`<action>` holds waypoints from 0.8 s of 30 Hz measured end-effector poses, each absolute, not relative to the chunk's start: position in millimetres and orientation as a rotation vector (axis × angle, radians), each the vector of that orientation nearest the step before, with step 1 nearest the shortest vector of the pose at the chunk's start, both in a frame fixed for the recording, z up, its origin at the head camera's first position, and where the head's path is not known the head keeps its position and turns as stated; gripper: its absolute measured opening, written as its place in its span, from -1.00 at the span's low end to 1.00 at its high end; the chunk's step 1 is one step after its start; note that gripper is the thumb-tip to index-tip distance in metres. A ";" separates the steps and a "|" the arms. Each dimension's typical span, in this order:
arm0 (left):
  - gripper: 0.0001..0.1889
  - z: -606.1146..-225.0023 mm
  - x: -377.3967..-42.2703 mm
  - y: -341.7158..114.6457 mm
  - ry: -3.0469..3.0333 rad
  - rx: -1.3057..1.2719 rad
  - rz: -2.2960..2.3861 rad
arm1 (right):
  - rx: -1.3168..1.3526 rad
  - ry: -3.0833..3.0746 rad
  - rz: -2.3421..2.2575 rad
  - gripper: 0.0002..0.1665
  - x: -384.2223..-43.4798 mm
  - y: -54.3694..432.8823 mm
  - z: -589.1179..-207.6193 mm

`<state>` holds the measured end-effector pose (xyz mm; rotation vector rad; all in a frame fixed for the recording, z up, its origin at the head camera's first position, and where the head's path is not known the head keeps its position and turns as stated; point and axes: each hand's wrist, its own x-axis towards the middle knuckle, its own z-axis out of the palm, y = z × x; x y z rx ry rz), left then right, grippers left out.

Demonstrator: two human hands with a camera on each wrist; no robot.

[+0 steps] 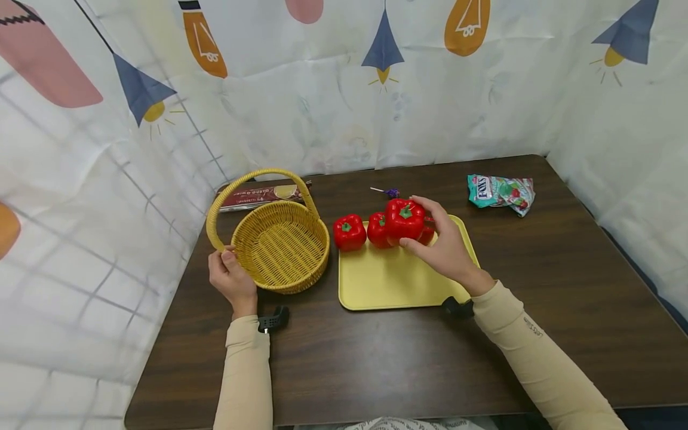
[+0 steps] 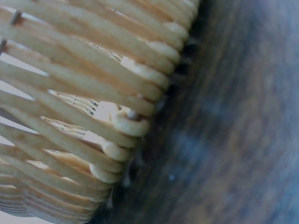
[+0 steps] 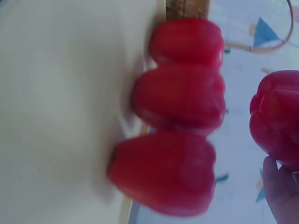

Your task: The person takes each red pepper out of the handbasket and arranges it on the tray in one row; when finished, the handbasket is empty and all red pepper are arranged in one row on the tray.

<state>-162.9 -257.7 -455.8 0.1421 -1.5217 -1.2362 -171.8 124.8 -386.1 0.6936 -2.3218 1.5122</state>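
A round yellow wicker basket (image 1: 279,248) with a tall hoop handle (image 1: 212,218) stands at the left. My left hand (image 1: 232,279) holds it at the handle's base, thumb over the near side of the rim. Above the yellow tray (image 1: 398,286), my right hand (image 1: 447,254) grips a red bell pepper (image 1: 404,220) between thumb and fingers. Three other red peppers line the tray's far edge: a left pepper (image 1: 350,232), a middle pepper (image 3: 180,98) and a right pepper (image 3: 163,172), the last partly hidden behind the held one in the head view. Woven basket wall (image 2: 84,84) fills the left wrist view.
Behind the basket lies a dark red spaghetti packet (image 1: 263,196). A purple-wrapped lollipop (image 1: 392,193) lies beyond the tray, and a teal snack bag (image 1: 501,192) is at the far right. Patterned white curtains (image 1: 333,119) surround the dark wooden table (image 1: 376,364).
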 end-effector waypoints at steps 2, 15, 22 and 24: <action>-0.62 -455.6 -162.8 -257.7 -1.523 0.143 -1.233 | 0.665 -2.302 1.522 -0.15 -167.7 131.0 -379.0; -0.13 -456.3 -162.2 -258.5 -1.535 0.133 -1.233 | 0.441 -2.182 1.633 -0.08 -190.4 183.7 -412.1; -0.56 -456.2 -163.0 -258.6 -1.526 0.130 -1.230 | 0.321 -2.150 1.640 -0.16 -177.7 190.6 -401.4; -0.60 -456.2 -163.1 -258.2 -1.524 0.132 -1.233 | 0.284 -2.142 1.651 -0.17 -176.4 192.8 -400.0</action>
